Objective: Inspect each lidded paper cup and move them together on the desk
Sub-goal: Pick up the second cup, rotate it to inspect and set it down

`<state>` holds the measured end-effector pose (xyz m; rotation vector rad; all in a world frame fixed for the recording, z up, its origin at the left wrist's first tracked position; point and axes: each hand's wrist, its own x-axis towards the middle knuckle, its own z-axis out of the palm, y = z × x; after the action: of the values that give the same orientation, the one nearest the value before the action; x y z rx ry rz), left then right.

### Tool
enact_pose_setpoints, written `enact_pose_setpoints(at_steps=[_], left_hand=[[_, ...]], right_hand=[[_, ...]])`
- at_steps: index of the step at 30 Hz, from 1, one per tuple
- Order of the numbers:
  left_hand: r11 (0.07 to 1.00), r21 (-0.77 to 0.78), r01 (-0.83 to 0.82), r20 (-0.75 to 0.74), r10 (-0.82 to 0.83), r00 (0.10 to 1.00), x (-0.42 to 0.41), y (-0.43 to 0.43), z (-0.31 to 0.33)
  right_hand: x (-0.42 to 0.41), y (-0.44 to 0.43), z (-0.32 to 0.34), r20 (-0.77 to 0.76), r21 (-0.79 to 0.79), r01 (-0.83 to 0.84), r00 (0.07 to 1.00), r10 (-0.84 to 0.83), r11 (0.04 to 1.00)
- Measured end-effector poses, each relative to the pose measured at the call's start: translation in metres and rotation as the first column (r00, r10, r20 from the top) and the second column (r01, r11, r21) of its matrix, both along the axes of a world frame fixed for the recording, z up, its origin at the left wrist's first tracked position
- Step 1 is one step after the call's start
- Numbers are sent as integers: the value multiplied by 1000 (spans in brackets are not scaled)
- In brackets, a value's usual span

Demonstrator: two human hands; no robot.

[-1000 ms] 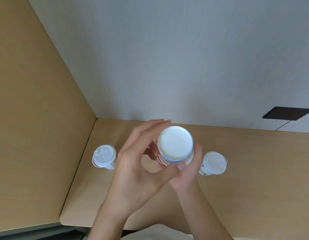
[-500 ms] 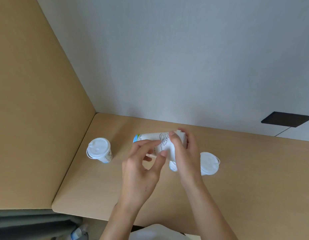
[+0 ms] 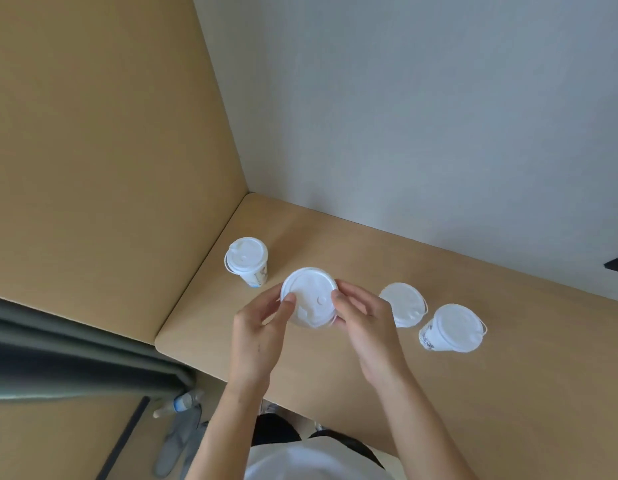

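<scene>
A white lidded paper cup (image 3: 309,296) is held upright between both hands above the wooden desk (image 3: 508,358), its lid facing me. My left hand (image 3: 257,336) grips its left side, and my right hand (image 3: 368,329) grips its right side. Another lidded cup (image 3: 247,260) stands near the desk's left corner. To the right stand two more lidded cups, one (image 3: 404,304) just beyond my right hand and one (image 3: 451,329) further right. The held cup's body is hidden beneath its lid.
A tan partition (image 3: 110,150) borders the desk on the left and a grey wall (image 3: 422,116) runs behind it. A dark plate (image 3: 617,265) shows at the right edge. Below the desk's left edge lie slippers (image 3: 179,441) and a bottle (image 3: 177,403).
The held cup went from bottom-up, to lying sideways, to upright with its lid toward me. The view shifted right, bringing a further cup at the right into sight.
</scene>
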<state>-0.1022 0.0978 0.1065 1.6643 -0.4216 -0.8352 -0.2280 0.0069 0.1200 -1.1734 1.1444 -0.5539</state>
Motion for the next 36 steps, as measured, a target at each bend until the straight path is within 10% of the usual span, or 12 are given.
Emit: enact_pose_setpoints(at_steps=[30, 36], left_hand=[[936, 350, 36, -138, 13, 990, 168, 61, -90], [885, 464, 43, 120, -111, 987, 168, 57, -72]], right_hand=[[178, 76, -92, -330, 234, 5, 941, 74, 972], [169, 71, -95, -354, 166, 41, 935, 20, 985]])
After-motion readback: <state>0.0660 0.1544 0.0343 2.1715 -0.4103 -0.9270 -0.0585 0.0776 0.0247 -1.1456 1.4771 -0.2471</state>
